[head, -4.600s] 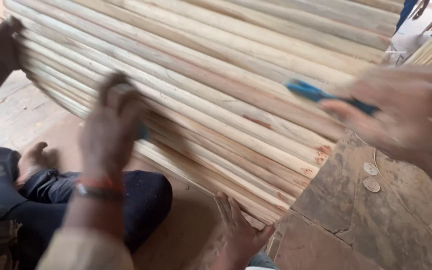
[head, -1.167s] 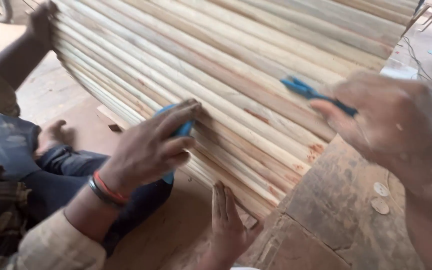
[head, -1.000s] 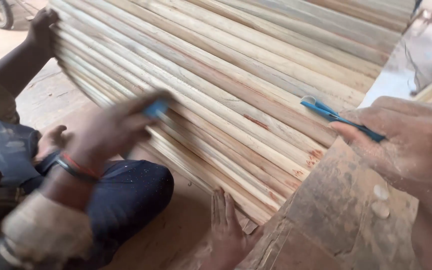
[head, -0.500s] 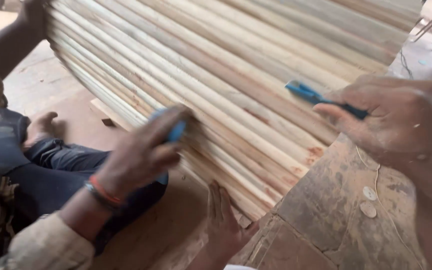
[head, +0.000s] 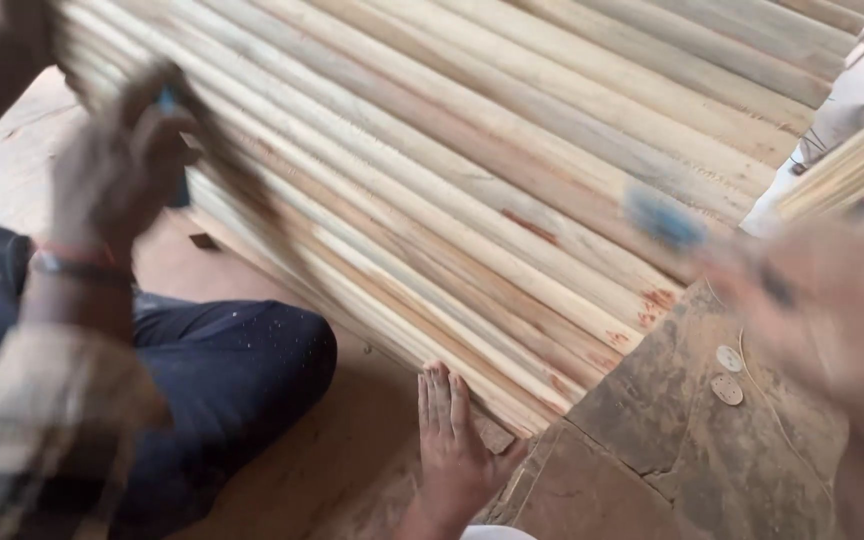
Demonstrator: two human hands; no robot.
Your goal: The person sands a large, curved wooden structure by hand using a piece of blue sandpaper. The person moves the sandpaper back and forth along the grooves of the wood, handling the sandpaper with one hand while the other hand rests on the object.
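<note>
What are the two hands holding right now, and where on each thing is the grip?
Left hand closes around a small blue tool against the wooden rods; the grip point is blurred. Right hand holds a blue-tipped tool by its rear end.

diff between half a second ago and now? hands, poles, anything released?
The left hand swept up and left along the row of wooden poles, with the blue tool in its grip. The right hand is motion-blurred, its blue-tipped tool at about the same spot on the poles. Nothing was let go. Another person's hand stays flat at the poles' lower edge; the poles have not shifted.
</note>
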